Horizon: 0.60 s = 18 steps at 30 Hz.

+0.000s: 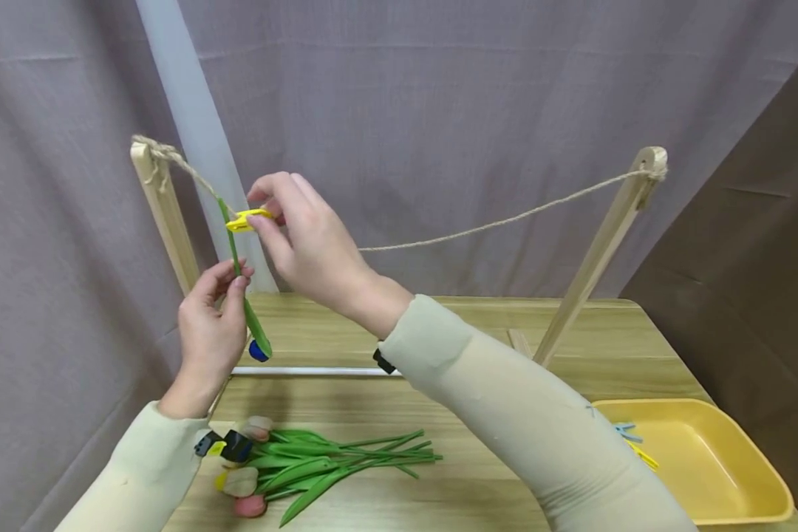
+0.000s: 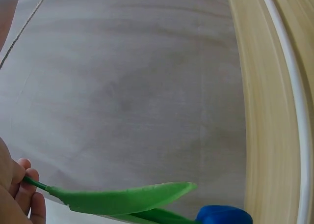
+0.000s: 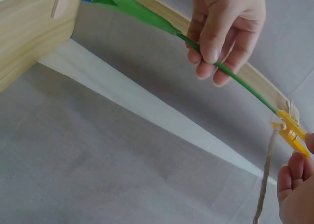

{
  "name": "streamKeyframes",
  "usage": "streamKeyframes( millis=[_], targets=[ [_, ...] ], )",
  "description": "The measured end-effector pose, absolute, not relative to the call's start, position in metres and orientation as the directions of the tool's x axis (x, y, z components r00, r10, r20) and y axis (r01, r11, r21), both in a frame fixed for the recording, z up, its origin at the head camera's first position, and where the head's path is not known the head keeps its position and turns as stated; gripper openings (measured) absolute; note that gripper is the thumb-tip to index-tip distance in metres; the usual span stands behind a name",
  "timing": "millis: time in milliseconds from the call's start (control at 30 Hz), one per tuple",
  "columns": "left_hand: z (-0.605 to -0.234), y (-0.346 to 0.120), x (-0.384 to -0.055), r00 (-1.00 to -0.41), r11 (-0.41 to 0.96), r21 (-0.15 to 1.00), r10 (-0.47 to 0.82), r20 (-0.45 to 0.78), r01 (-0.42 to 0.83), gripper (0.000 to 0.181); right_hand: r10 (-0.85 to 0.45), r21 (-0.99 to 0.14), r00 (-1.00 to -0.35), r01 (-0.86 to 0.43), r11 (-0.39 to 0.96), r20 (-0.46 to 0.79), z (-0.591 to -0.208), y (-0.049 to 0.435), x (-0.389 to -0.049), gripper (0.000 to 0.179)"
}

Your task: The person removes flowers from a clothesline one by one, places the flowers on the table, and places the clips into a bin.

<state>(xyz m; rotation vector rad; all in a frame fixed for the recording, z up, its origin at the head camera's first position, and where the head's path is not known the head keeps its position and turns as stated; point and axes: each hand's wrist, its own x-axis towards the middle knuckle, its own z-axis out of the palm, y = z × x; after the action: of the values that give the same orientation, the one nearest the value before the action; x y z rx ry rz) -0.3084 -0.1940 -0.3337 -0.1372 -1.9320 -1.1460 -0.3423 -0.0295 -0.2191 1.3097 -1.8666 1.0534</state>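
A blue artificial tulip (image 1: 259, 350) hangs head down, its green stem reaching up to the twine (image 1: 479, 233). My left hand (image 1: 214, 318) pinches that stem between thumb and fingers, as the right wrist view also shows. Above it, my right hand (image 1: 319, 244) grips a yellow clothespin (image 1: 244, 220) by its handle end. In the right wrist view the clothespin (image 3: 290, 130) sits at the stem's end and the twine (image 3: 266, 175). Whether its tips are clamped on both is hard to tell. The tulip's leaf (image 2: 127, 197) stretches away from my left fingers.
Two wooden posts (image 1: 595, 258) hold the twine's ends. Several more tulips (image 1: 306, 465) lie on the wooden table (image 1: 465, 473) at the front left. At the right, a yellow tray (image 1: 725, 458) contains blue and yellow clothespins (image 1: 641, 454). A white rod (image 1: 319, 371) crosses the table.
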Motion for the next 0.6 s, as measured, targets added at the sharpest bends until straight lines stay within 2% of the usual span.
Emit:
streamKeyframes(
  millis=[333, 500, 600],
  targets=[
    [-0.339, -0.194, -0.31, -0.645, 0.594, 0.653, -0.274, 0.714, 0.47, 0.021, -0.37, -0.258, -0.309, -0.949, 0.181, 0.876, -0.218, -0.006, -0.345, 0.018],
    [-0.344, -0.192, -0.306, -0.619, 0.62, 0.613, -0.248, 0.745, 0.49, 0.023, -0.417, -0.217, -0.294, -0.95, 0.222, 0.86, -0.231, 0.014, -0.343, 0.015],
    [-0.348, -0.189, -0.301, -0.598, 0.626, 0.583, -0.222, 0.77, 0.518, 0.024, -0.451, -0.204, -0.306, -0.943, 0.262, 0.839, -0.246, 0.031, -0.341, 0.015]
  ],
)
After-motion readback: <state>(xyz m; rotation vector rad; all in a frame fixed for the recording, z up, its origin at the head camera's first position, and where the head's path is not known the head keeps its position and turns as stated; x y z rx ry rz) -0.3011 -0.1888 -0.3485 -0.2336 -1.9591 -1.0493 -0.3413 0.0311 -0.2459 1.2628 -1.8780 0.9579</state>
